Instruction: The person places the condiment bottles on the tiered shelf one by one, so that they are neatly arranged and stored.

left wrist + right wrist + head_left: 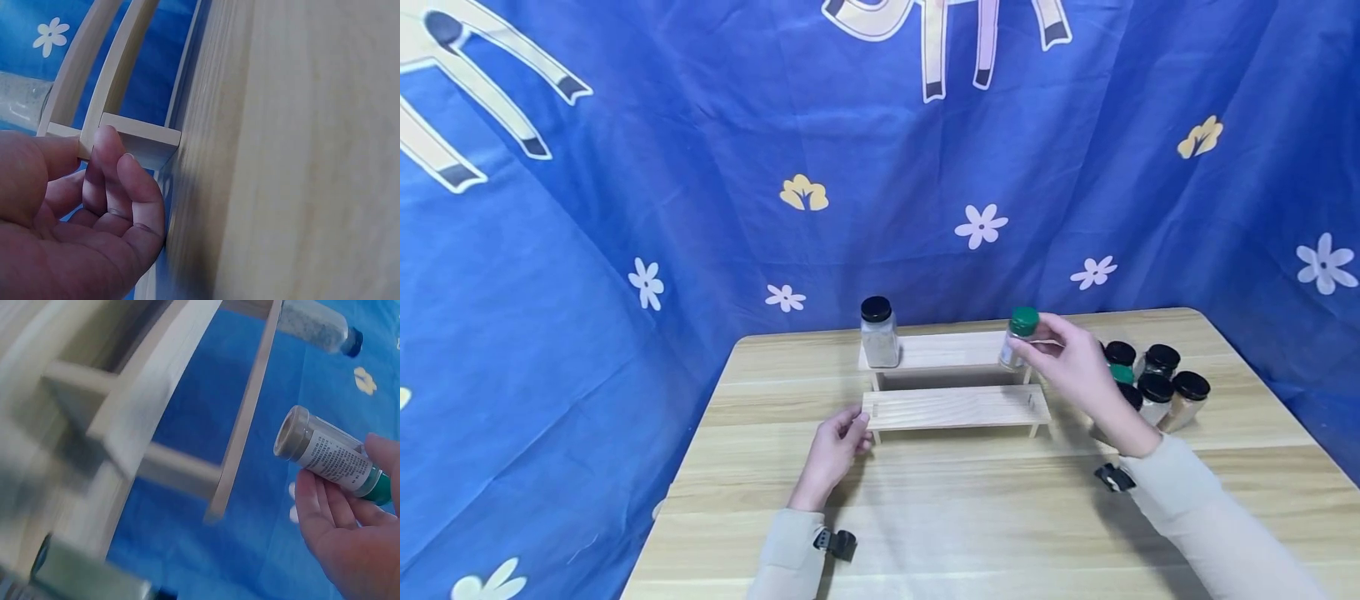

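Observation:
A two-tier wooden rack [955, 407] stands on the table. My left hand [838, 442] pinches the left end of its lower shelf between thumb and fingers, as the left wrist view shows up close. In my right hand [1071, 362] is a small spice jar [1013, 348] with a green cap and a printed label, gripped between thumb and fingers. That jar is held over the right end of the upper shelf [951, 352]; in the right wrist view its base is apart from the wood. A black-capped jar [880, 340] of pale contents sits upright on the upper shelf's left end.
Right of the rack, several jars stand grouped close together, most with black caps, among them a black-capped jar [1187, 400] at the outer edge and a green cap [1122, 373]. A blue patterned cloth [895, 208] hangs behind the wooden table [955, 517].

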`<state>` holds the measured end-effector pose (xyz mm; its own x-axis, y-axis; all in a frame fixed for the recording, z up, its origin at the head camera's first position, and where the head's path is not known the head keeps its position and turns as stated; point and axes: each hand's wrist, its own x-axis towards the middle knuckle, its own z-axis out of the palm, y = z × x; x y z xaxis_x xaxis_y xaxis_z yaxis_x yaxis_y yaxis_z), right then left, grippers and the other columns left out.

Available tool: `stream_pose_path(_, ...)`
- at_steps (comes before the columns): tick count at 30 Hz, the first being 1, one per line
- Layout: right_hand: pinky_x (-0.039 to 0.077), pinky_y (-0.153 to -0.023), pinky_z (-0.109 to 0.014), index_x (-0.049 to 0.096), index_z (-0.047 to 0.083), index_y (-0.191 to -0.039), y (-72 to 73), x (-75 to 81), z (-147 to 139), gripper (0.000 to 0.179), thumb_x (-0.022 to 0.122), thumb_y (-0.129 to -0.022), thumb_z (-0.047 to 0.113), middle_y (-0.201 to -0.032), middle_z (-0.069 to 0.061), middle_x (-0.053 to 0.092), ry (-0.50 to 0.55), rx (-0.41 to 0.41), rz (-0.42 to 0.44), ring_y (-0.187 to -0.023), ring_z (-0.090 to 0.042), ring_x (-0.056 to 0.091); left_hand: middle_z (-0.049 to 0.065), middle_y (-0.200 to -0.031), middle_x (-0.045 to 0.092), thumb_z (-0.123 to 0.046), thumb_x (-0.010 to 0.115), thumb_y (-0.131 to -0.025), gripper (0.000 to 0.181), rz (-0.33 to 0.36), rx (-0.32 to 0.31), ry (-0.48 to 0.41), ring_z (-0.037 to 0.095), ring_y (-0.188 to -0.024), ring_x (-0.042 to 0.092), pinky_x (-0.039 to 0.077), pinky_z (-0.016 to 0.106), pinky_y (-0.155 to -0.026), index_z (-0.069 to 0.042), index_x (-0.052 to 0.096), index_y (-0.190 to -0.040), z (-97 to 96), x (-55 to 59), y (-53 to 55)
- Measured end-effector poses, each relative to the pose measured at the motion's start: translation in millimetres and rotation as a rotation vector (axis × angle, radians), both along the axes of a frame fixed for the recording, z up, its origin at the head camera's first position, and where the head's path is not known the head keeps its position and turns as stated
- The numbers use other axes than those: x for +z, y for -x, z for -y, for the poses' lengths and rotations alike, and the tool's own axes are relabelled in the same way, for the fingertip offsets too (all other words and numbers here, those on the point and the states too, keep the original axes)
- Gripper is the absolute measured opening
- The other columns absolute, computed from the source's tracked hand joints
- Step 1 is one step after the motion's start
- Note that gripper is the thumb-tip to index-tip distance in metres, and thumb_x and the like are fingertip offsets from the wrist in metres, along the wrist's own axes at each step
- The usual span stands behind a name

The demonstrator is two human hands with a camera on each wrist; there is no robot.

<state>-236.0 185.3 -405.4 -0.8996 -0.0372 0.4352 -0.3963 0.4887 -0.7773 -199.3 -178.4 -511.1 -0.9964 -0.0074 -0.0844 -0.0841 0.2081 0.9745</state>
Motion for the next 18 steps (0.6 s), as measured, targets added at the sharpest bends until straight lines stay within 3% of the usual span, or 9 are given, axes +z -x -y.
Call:
stream_pose_path(3,0.061,-0.086,-0.014,0.072,0.003,-0.123,10.5,2.2,18.7,0.035,0.082,-0.093,0.02,-0.109,-0.017,0.078,0.021,0.035,0.038,-0.1,-0.023,0.075,0.018,-0.092,0.07,-0.015,0.059,-0.108,0.052,0.006,-0.001,0.002,0.012,-0.074,0.065,0.063,0.022,-0.071,0.015,0.046,-0.148,0.0,-0.1,0.0)
stream_pose_path(6,0.063,-0.089,-0.02,0.072,0.003,-0.122,20.8,3.2,37.7,0.036,0.083,-0.093,0.02,-0.111,-0.017,0.077,0.044,0.073,0.06,-0.104,-0.03,0.075,0.019,-0.093,0.07,-0.016,0.058,-0.109,0.052,0.003,0.0,0.008,0.012,-0.074,0.066,0.063,0.023,-0.071,0.015,0.045,-0.149,0.8,-0.2,-0.2)
stream_pose_path(12,0.065,-0.093,-0.034,0.072,0.004,-0.12,33.8,1.1,72.5,0.034,0.084,-0.091,0.018,-0.11,-0.015,0.077,0.061,0.136,0.076,-0.103,-0.028,0.076,0.019,-0.094,0.071,-0.017,0.059,-0.108,0.053,0.003,0.002,0.019,0.013,-0.075,0.066,0.064,0.023,-0.072,0.014,0.045,-0.149,0.9,1.2,-2.0)
stream_pose_path(18,0.065,-0.093,-0.031,0.071,0.007,-0.121,40.6,0.6,98.7,0.035,0.084,-0.092,0.021,-0.11,-0.011,0.076,0.057,0.175,0.112,-0.102,-0.024,0.076,0.019,-0.093,0.071,-0.018,0.06,-0.108,0.053,-0.009,0.0,0.032,0.012,-0.073,0.067,0.065,0.025,-0.072,0.016,0.046,-0.147,0.4,1.2,-1.5)
